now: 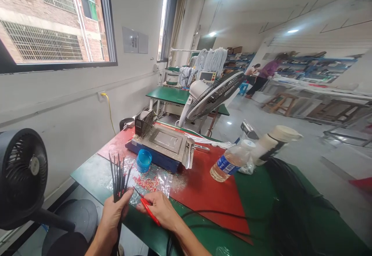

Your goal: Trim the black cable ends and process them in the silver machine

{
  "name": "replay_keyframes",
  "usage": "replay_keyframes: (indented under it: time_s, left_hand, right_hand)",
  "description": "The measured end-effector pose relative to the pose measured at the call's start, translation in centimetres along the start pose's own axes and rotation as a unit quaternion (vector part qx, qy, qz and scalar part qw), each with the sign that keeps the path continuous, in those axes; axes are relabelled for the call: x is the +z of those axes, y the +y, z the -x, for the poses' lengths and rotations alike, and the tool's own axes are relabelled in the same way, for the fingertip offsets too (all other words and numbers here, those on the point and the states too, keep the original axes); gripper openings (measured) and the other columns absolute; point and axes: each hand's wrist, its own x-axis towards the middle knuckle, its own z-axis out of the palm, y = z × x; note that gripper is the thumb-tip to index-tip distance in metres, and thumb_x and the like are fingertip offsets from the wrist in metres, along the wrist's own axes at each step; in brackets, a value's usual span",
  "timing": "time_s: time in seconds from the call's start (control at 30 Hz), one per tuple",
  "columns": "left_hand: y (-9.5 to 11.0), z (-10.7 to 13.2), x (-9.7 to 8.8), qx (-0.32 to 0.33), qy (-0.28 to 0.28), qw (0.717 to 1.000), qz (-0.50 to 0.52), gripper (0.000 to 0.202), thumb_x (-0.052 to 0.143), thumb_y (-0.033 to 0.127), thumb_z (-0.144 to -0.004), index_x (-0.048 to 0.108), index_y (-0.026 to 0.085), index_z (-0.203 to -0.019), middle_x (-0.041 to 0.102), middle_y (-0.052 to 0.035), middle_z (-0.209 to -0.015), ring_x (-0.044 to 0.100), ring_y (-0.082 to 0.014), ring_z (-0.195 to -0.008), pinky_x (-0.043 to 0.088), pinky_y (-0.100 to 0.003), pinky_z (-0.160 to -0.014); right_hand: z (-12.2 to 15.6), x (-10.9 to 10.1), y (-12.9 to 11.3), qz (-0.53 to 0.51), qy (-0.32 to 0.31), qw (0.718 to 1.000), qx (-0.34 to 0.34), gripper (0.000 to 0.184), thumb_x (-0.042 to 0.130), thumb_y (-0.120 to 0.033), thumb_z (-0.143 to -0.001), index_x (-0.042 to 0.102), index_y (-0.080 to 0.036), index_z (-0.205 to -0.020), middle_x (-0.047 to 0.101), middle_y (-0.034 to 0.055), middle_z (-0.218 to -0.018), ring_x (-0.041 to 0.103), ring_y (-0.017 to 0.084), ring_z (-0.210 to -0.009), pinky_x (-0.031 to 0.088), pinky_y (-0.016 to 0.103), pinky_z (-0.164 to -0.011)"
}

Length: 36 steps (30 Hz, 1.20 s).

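Observation:
My left hand (115, 209) is wrapped round a bundle of thin black cables (118, 176), whose ends fan upward above my fist. Red shows at a few places low in the bundle. My right hand (159, 209) grips red-handled snips (150, 211), their thin dark tip pointing at the bundle beside my left thumb. Whether the tip touches a cable I cannot tell. Just beyond my hands, small red and pale bits (147, 183) lie scattered on a clear plastic bag (165, 186). A blue round tub (143, 160) stands behind them.
A flat machine (165, 141) with a small black fan sits on the red mat (203, 194). To its right stands a bottle of liquid (225, 166); black cables (290, 209) pile on the green table (252, 194). A black fan (24, 174) is at left, a white fan (212, 97) behind.

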Motion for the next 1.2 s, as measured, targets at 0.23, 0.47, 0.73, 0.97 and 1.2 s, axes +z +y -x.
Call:
replay_keyframes:
  time_s: [0.23, 0.47, 0.73, 0.97, 1.2]
  left_hand:
    - [-0.2, 0.8, -0.1, -0.027, -0.06, 0.997, 0.051, 0.036, 0.072, 0.046, -0.063, 0.066, 0.012, -0.073, 0.039, 0.0072, -0.042, 0.03, -0.0082, -0.044, 0.022, -0.021, -0.042]
    - [-0.7, 2.1, -0.2, -0.056, -0.117, 0.987, 0.093, 0.041, 0.079, 0.041, -0.057, 0.068, 0.01, -0.082, 0.042, 0.0062, -0.047, 0.031, -0.007, -0.045, 0.021, -0.02, -0.042]
    - [-1.0, 2.7, 0.0, -0.021, -0.077, 0.995, 0.064, 0.036, 0.078, 0.045, -0.057, 0.066, 0.012, -0.068, 0.043, 0.0054, -0.044, 0.031, -0.0072, -0.044, 0.021, -0.021, -0.041]
    - [-1.0, 3.0, 0.0, -0.003, -0.057, 0.997, 0.055, 0.037, 0.079, 0.045, -0.055, 0.066, 0.012, -0.066, 0.039, 0.0065, -0.042, 0.028, -0.0072, -0.043, 0.018, -0.022, -0.042]
    - [-0.9, 3.2, -0.4, 0.003, -0.121, 0.991, 0.058, 0.038, 0.076, 0.049, -0.058, 0.064, 0.013, -0.064, 0.038, 0.006, -0.042, 0.026, -0.0072, -0.043, 0.017, -0.023, -0.043]
  right_hand:
    - [-0.6, 0.4, 0.8, -0.202, -0.002, 0.979, -0.008, 0.043, 0.061, -0.053, -0.073, 0.051, -0.015, -0.056, 0.038, -0.0054, -0.044, 0.032, 0.005, -0.042, 0.022, 0.019, -0.041]
    - [-0.7, 1.5, 0.7, -0.389, -0.042, 0.92, 0.032, 0.052, 0.061, -0.064, -0.068, 0.057, -0.012, -0.064, 0.044, -0.0052, -0.04, 0.036, 0.005, -0.03, 0.022, 0.017, -0.03]
    - [-0.6, 1.5, 0.5, -0.36, -0.054, 0.931, -0.007, 0.05, 0.063, -0.06, -0.069, 0.058, -0.011, -0.064, 0.048, -0.0041, -0.044, 0.04, 0.004, -0.032, 0.027, 0.016, -0.032]
    - [-0.4, 1.3, 0.6, -0.373, -0.099, 0.922, 0.008, 0.044, 0.067, -0.054, -0.067, 0.057, -0.011, -0.064, 0.052, -0.0029, -0.047, 0.043, 0.005, -0.035, 0.029, 0.016, -0.033]
    - [-0.5, 2.9, 0.9, -0.524, -0.148, 0.83, 0.118, 0.034, 0.064, -0.044, -0.067, 0.051, -0.013, -0.06, 0.051, -0.0022, -0.045, 0.045, 0.005, -0.036, 0.025, 0.013, -0.03]
